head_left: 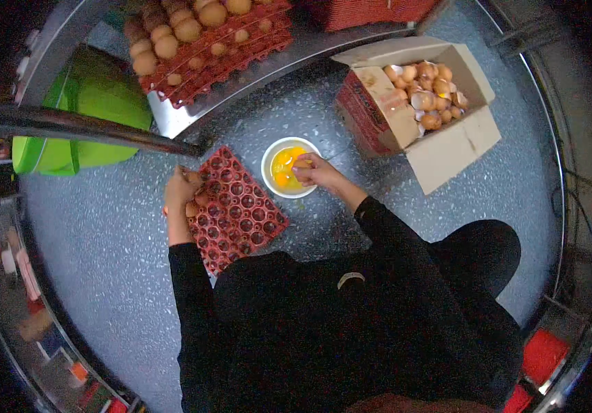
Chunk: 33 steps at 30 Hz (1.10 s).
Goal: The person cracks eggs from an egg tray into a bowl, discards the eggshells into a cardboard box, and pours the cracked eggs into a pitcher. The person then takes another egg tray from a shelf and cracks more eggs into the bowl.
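Note:
My right hand [314, 171] is closed round a brown egg [301, 165] above the white bowl [266, 180]. Inside that bowl lie several yellow yolks [284, 162] in clear egg white. To the left, my left hand [180, 189] is over the far left edge of a red plastic egg tray [248, 215], its fingers curled on what looks like a brown egg [193, 177] there. A few more brown eggs [202, 199] sit in the tray beside my wrist, and most of its cups hold nothing.
An open cardboard box [372, 113] full of cracked eggshells [434, 93] stands at right. Stacked red trays of eggs [187, 31] rest on a metal shelf [241, 86] ahead. A green tub [96, 117] and a dark metal bar [96, 125] are at left.

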Motion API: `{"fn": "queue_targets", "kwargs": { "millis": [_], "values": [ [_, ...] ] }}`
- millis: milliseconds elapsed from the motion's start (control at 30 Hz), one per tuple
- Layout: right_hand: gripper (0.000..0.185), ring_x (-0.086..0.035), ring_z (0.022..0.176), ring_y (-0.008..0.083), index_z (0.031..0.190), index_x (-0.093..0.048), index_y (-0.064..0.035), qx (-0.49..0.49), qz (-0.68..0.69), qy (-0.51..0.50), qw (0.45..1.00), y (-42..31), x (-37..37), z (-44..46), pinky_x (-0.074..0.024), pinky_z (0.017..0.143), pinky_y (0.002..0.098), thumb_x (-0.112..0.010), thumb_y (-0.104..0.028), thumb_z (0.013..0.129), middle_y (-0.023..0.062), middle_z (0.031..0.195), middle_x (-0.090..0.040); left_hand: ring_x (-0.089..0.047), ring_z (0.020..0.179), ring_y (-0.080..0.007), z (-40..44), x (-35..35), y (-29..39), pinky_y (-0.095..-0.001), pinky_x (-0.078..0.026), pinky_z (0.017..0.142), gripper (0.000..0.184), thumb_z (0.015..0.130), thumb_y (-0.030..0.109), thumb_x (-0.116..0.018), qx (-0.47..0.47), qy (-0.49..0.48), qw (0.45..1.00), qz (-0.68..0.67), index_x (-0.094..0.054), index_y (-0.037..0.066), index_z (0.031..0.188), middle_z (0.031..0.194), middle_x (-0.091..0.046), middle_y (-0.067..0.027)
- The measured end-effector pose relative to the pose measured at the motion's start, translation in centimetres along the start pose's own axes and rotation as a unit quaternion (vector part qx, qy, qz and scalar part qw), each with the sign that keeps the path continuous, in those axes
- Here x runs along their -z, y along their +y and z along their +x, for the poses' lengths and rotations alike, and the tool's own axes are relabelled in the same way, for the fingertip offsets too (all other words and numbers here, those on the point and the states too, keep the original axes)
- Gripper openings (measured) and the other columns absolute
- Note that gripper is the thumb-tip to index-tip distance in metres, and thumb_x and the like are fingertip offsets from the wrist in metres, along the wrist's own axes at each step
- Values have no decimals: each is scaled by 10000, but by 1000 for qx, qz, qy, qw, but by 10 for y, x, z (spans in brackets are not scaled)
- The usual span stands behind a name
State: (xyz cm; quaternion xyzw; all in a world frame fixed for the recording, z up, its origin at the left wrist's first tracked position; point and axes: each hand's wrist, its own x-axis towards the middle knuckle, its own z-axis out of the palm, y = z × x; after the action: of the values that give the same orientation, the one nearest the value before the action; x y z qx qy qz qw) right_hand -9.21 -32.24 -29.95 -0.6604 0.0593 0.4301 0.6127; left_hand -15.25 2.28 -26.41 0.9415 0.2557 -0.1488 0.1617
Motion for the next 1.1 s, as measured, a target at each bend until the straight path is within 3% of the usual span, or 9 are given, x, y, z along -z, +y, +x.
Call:
{"fn": "queue_targets", "kwargs": {
  "millis": [133,200,333,367,500,600,933,1033,1100],
  "values": [
    [377,-517,803,116,1079,-422,-51,39,44,25,998,-3,-10,4,-471,620,244,-585,-207,777,47,930,-507,-565,814,-211,-18,-19,61,-312,-484,650,406,782,245,-489,-177,-38,924,-338,-445,79,1151,979,-553,-102],
    [385,-506,864,151,1084,-421,-51,118,50,71,989,3,-17,10,-461,679,271,-594,-196,772,67,976,-489,-527,905,-155,-29,-29,109,-258,-472,696,353,815,126,-424,-56,-258,795,-545,-439,83,1166,1015,-532,-65],
    [380,-488,915,197,1084,-417,-34,330,-193,171,908,15,-19,19,-422,775,308,-583,-183,776,105,1007,-476,-514,934,-190,-19,-113,148,-304,-468,733,339,857,208,-371,-149,-263,716,-630,-393,59,1160,1072,-488,-100],
    [381,-478,933,220,1086,-412,-21,353,-219,171,893,6,-15,10,-395,812,321,-573,-182,780,125,1021,-469,-508,945,-200,-29,-103,162,-319,-460,765,324,863,216,-358,-24,-309,611,-729,-401,50,1139,1054,-490,-109],
    [436,-447,987,349,1115,-399,-11,403,-216,211,864,-7,-8,-4,-366,848,390,-564,-195,755,209,1059,-458,-500,954,-217,-14,-137,149,-338,-430,834,327,876,246,-323,-53,-293,620,-726,-410,30,1106,1029,-492,-119],
    [440,-429,979,371,1118,-388,-3,430,-277,231,828,-15,-16,-9,-361,847,397,-553,-199,761,223,1055,-434,-487,979,-234,-27,-118,163,-341,-405,870,374,881,281,-295,40,-318,548,-773,-401,9,1113,1049,-482,-133],
    [387,-413,1005,326,1126,-361,15,437,-330,140,825,2,-11,6,-326,884,363,-499,-146,802,209,1072,-420,-449,1059,-262,-39,-118,167,-385,-371,905,484,886,391,-229,-9,-382,495,-780,-353,24,1176,1160,-436,-140],
    [394,-444,980,283,1138,-352,13,410,-305,123,851,-2,-11,9,-345,874,347,-495,-149,809,162,1070,-444,-476,1010,-233,-39,-121,161,-353,-416,852,436,884,362,-271,9,-362,531,-766,-363,43,1166,1113,-460,-111],
    [361,-491,902,205,1109,-413,-7,264,-33,117,957,-3,-12,9,-413,776,301,-517,-159,799,100,1017,-489,-494,959,-202,-32,-133,155,-309,-448,793,366,873,288,-350,15,-365,548,-752,-371,60,1158,1062,-476,-86]
  ]
}}
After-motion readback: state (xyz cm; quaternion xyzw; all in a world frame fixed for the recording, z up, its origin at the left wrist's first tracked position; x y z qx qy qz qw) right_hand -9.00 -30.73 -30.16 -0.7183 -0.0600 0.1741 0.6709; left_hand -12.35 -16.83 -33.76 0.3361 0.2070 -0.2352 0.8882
